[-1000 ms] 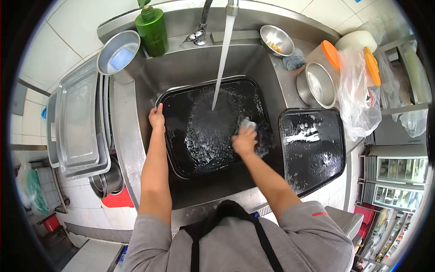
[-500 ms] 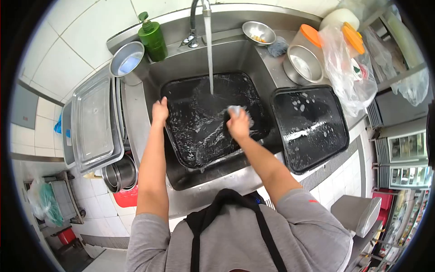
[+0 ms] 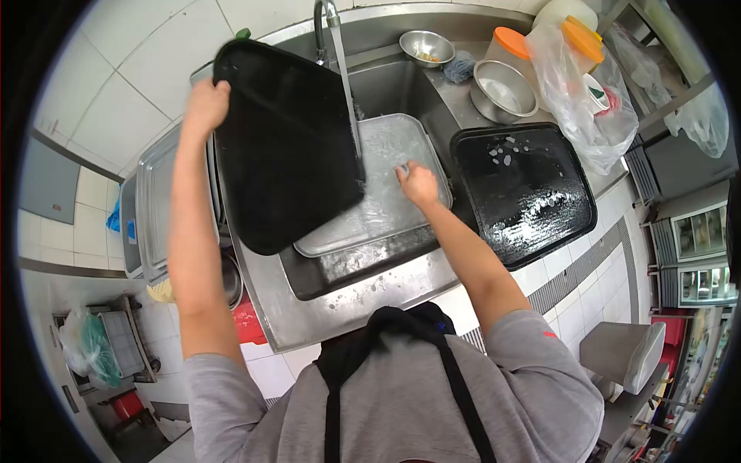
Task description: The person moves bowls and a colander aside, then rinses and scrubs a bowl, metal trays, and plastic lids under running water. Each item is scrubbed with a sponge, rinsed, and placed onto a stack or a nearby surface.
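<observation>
My left hand [image 3: 207, 108] is closed on the upper left edge of a black tray [image 3: 289, 154], which is lifted and tilted over the left side of the sink [image 3: 363, 284]. Beneath it in the sink lies a wet, greyish translucent tray [image 3: 386, 197], partly covered by the black one. Over that greyish tray is my right hand [image 3: 419, 185], its fingers curled; what they hold, if anything, is hidden. Water [image 3: 345, 85] runs from the faucet [image 3: 326, 17] past the black tray's right edge.
A second wet black tray [image 3: 525, 193] rests on the right counter. Behind it stand a metal pot [image 3: 503, 91], a small metal bowl [image 3: 427, 48], a grey scrubber [image 3: 461, 68], orange-lidded containers [image 3: 512, 42] and a plastic bag [image 3: 567, 100]. More trays [image 3: 158, 204] lean at left.
My left hand has raised the black tray from the sink up and left, uncovering the greyish tray. The whitish thing in my right hand no longer shows.
</observation>
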`<act>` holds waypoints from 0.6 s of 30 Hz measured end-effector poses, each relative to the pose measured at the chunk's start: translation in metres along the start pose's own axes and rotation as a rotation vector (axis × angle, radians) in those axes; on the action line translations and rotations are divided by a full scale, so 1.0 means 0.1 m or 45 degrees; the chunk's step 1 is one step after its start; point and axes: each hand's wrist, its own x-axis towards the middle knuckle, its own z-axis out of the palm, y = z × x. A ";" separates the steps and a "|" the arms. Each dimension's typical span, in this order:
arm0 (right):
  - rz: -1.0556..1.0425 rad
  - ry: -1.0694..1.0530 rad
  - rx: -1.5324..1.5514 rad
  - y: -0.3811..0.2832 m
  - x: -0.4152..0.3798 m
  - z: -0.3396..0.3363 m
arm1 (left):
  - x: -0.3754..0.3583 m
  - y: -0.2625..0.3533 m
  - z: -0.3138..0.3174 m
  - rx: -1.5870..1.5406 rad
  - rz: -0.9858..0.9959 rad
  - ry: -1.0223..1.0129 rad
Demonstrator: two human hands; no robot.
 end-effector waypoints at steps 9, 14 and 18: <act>0.261 0.012 0.467 -0.05 0.27 -0.02 | -0.09 -0.54 -0.95 -0.348 -0.227 0.024; 0.688 -0.480 1.206 0.20 0.76 0.10 | -0.45 -1.68 -0.60 -0.949 -0.712 -0.161; 0.367 -0.444 1.266 0.10 0.60 -0.91 | -1.05 -1.60 -0.01 -1.112 -1.036 -0.281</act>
